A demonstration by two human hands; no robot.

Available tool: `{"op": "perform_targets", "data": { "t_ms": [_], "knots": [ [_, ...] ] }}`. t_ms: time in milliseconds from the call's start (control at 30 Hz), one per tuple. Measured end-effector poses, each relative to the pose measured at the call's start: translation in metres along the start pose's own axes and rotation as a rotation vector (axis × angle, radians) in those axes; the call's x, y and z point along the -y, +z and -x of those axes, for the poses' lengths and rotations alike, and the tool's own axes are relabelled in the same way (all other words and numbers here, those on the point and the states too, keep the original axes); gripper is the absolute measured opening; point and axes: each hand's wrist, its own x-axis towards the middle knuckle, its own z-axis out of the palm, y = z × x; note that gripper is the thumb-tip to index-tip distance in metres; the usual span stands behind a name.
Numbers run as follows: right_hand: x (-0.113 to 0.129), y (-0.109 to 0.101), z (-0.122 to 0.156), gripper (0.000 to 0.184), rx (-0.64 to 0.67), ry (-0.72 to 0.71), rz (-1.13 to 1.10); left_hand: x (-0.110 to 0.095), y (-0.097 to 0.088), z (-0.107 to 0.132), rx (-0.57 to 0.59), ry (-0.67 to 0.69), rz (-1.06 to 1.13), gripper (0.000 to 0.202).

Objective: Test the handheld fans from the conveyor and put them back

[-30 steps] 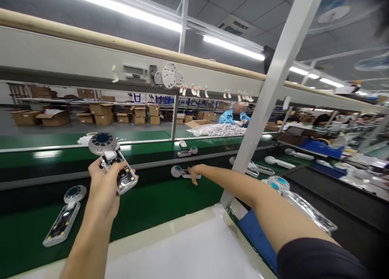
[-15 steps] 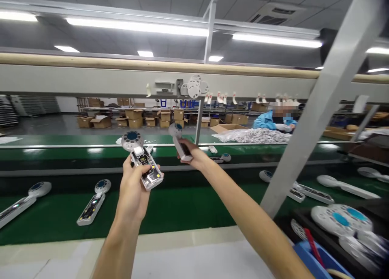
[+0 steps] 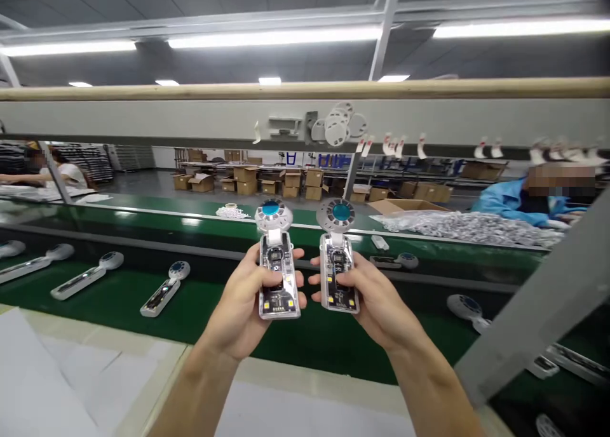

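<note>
My left hand (image 3: 238, 297) is closed round a handheld electronic device (image 3: 280, 301) with a round white head, a blue disc and a see-through cover over its circuit board. In my right hand (image 3: 384, 303) is a second device (image 3: 339, 295) of the same kind. Both are held upright side by side, slightly apart, heads up and circuit boards facing me. Each thumb presses on the front of its device. On the green conveyor belt (image 3: 210, 322) below, similar devices (image 3: 162, 297) lie in a spaced row to the left.
A sloping metal post (image 3: 519, 303) stands at the right, with more devices (image 3: 464, 307) near it. Across the belt, a person in blue (image 3: 500, 199) sits by a heap of small white parts (image 3: 457, 227). A beam (image 3: 190, 122) with hanging stickers crosses above.
My right hand has drawn its device back from the far side and turned it to face me beside the left one. The left device is now straighter. The view has swung left.
</note>
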Motion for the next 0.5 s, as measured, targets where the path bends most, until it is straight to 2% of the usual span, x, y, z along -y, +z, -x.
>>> {"op": "perform_targets", "data": {
  "t_ms": [167, 333, 500],
  "knots": [
    [0.007, 0.001, 0.009, 0.060, 0.074, -0.028, 0.017, 0.009, 0.006, -0.005, -0.030, -0.033, 0.073, 0.035],
    [0.008, 0.003, 0.013, 0.064, 0.050, -0.060, 0.048, 0.015, 0.009, -0.006, -0.010, -0.027, 0.056, 0.030],
    [0.003, 0.002, 0.011, 0.069, 0.060, -0.140, 0.078, 0.022, 0.003, -0.010, 0.053, 0.086, -0.138, 0.043]
  ]
}}
